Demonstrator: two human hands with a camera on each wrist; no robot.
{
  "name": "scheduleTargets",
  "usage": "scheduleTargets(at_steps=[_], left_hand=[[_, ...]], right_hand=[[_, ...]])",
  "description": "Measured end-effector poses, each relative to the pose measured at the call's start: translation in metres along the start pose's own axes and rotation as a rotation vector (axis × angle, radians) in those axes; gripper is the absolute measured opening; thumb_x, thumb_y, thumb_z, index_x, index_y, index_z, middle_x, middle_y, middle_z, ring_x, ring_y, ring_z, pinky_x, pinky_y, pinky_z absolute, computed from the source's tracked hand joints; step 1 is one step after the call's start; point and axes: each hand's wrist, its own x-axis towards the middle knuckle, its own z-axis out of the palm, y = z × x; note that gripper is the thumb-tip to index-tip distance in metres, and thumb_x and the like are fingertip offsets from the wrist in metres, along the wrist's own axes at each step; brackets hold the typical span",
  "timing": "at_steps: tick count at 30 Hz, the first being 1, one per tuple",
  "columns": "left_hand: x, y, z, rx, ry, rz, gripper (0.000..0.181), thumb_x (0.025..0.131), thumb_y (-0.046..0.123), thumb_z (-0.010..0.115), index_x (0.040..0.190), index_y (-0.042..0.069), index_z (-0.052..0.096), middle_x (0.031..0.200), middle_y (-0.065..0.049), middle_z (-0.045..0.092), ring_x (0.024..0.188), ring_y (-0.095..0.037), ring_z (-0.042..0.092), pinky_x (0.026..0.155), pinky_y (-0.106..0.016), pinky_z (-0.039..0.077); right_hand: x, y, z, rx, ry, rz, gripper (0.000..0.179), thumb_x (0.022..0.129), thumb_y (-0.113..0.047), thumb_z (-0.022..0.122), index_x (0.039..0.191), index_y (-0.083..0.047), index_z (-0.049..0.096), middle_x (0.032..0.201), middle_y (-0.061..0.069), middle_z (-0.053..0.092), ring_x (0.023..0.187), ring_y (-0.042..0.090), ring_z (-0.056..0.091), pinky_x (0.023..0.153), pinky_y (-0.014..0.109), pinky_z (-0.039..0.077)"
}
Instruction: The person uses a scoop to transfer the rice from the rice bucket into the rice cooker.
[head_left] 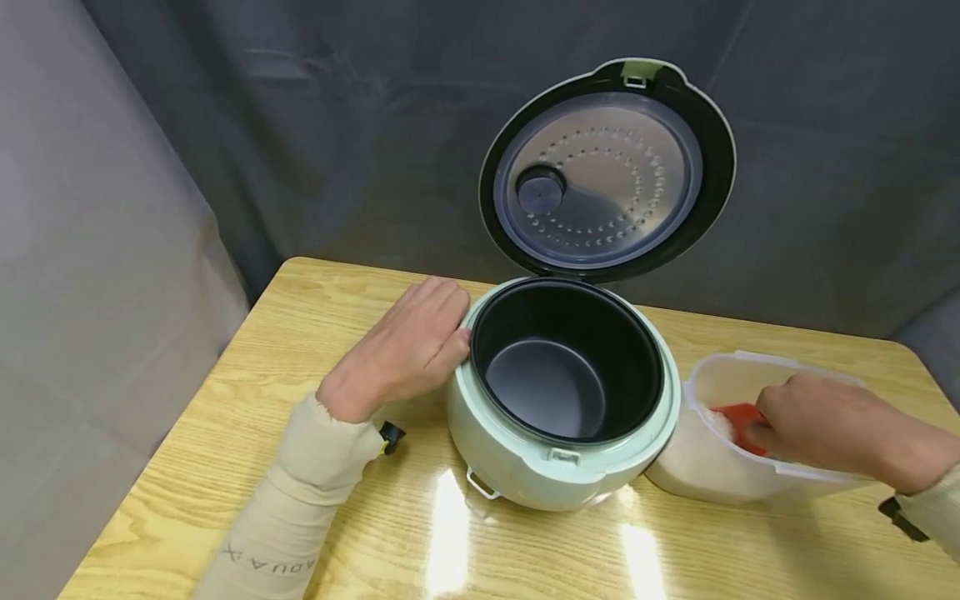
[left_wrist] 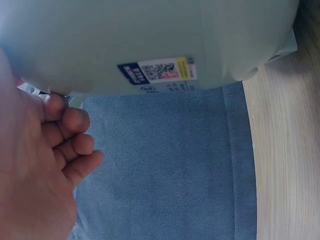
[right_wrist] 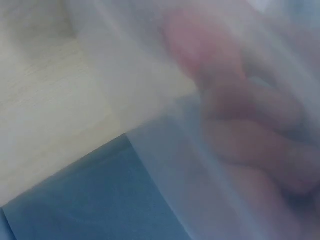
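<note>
A pale green rice cooker [head_left: 517, 479] stands with its lid [head_left: 607, 175] raised and a dark inner pot [head_left: 551, 387] inside, its bottom bare. My left hand [head_left: 408, 346] holds the cooker's left rim, thumb on the edge. In the left wrist view, that hand's curled fingers [left_wrist: 75, 120] lie against and below the cooker's side, which carries a label [left_wrist: 160, 71]. My right hand [head_left: 832, 425] grips a red scoop [head_left: 741, 425] inside a translucent tub [head_left: 705, 467] of white rice [head_left: 718, 423]. Through the tub wall, the right wrist view shows this hand [right_wrist: 245, 125] blurred; the scoop's lower part is hidden.
The tub stands close against the cooker's right side on a wood-grain table [head_left: 247, 400]. A dark grey curtain [head_left: 337, 142] hangs behind the table, with a paler cloth [head_left: 97, 275] at the left. A small wire handle [head_left: 482, 485] juts from the cooker's lower front.
</note>
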Motion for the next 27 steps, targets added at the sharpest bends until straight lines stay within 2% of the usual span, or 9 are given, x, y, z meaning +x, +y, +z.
scheduleTargets(at_steps=[7,14,22,27], left_hand=[[-0.002,0.0,0.001,0.004,0.008,0.0,0.015,0.093,0.021,0.036,0.086,0.011,0.044,0.084,-0.003,0.043,0.086,-0.023,0.042,0.082,-0.034,0.036],[0.0,-0.001,-0.001,0.013,0.003,0.01,0.014,0.095,0.02,0.038,0.086,0.01,0.044,0.083,-0.003,0.042,0.086,-0.023,0.041,0.082,-0.033,0.035],[-0.001,0.0,-0.002,0.003,-0.001,0.002,0.015,0.094,0.021,0.037,0.086,0.011,0.044,0.082,-0.003,0.042,0.084,-0.023,0.041,0.08,-0.033,0.035],[0.0,0.001,-0.002,-0.003,-0.007,-0.003,0.016,0.095,0.022,0.036,0.086,0.011,0.044,0.082,-0.003,0.042,0.084,-0.022,0.04,0.079,-0.032,0.033]], right_hand=[[0.0,-0.003,0.001,0.01,-0.012,0.022,0.037,0.085,-0.021,0.067,0.055,-0.022,0.045,0.055,-0.01,0.03,0.053,0.009,0.025,0.05,0.026,0.019],[0.005,-0.003,0.011,0.032,-0.034,0.02,0.041,0.092,-0.027,0.063,0.056,-0.022,0.043,0.056,-0.01,0.029,0.052,0.008,0.027,0.052,0.027,0.019],[0.004,-0.005,0.01,0.055,-0.041,0.028,0.044,0.096,-0.029,0.06,0.056,-0.023,0.043,0.056,-0.011,0.029,0.052,0.007,0.027,0.053,0.025,0.018],[0.003,-0.005,0.009,0.077,-0.061,0.074,0.042,0.097,-0.029,0.059,0.058,-0.022,0.045,0.057,-0.01,0.031,0.053,0.009,0.029,0.052,0.027,0.02]])
